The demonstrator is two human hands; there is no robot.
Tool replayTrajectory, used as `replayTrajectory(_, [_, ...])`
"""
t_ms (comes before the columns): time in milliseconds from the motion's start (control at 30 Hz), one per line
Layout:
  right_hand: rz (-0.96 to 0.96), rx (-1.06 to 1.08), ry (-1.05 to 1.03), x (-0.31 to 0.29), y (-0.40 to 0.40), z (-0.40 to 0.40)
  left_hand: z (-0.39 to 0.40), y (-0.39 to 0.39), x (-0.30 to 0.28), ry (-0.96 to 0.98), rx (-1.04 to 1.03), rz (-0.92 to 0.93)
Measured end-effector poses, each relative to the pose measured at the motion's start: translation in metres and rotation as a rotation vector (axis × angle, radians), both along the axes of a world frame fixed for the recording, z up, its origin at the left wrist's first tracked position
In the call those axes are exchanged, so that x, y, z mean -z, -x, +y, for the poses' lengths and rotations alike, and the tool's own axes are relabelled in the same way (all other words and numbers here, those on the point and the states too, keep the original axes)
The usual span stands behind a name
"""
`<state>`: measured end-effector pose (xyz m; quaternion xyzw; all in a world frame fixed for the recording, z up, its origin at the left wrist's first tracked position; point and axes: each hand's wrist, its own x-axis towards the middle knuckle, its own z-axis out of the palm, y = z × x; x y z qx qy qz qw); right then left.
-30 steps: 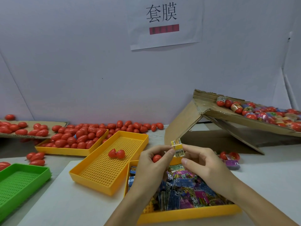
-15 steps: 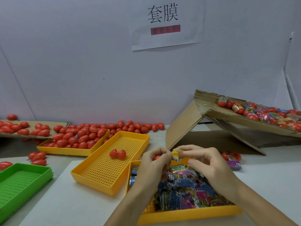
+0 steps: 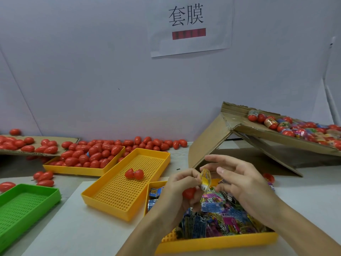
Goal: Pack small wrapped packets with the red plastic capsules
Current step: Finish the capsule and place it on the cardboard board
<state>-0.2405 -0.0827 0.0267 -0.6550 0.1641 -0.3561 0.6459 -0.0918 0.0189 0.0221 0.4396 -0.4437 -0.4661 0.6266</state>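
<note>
My left hand [image 3: 178,189] grips a red capsule half [image 3: 189,193] in its palm and pinches a small yellow wrapped packet [image 3: 205,179] with its fingertips. My right hand [image 3: 239,179] hovers beside the packet with fingers spread, thumb and lower fingers near its edge. Both hands are above a yellow tray [image 3: 217,242] full of colourful wrapped packets [image 3: 219,217]. An opened red capsule [image 3: 134,174] lies in the perforated yellow tray [image 3: 118,206] to the left.
A third yellow tray [image 3: 73,169] and a cardboard sheet [image 3: 36,154] at back left carry many red capsules; more lie loose along the wall. A tilted cardboard box [image 3: 239,143] at right holds wrapped capsules. A green tray [image 3: 22,206] stands at front left.
The packet has been turned and bent over near the capsule half in my left hand. My right hand has loosened and spread its fingers. The view has dipped slightly.
</note>
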Motion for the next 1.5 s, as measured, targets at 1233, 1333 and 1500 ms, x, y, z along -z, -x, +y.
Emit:
replayTrajectory(1233, [0.252,-0.143,-0.247,0.0057,-0.0057,0.0056,0.004,-0.0019,0.0012,0.054,0.136,-0.147])
replayTrajectory(1333, [0.301,-0.199,-0.26,0.003,-0.0039,0.0047,0.0037,-0.0013,0.0022,0.05,0.171,-0.207])
replayTrajectory(1500, [0.325,-0.276,-0.326,-0.0022,0.0007,0.0017,0.0028,-0.0011,0.0046,0.043,0.193,-0.277])
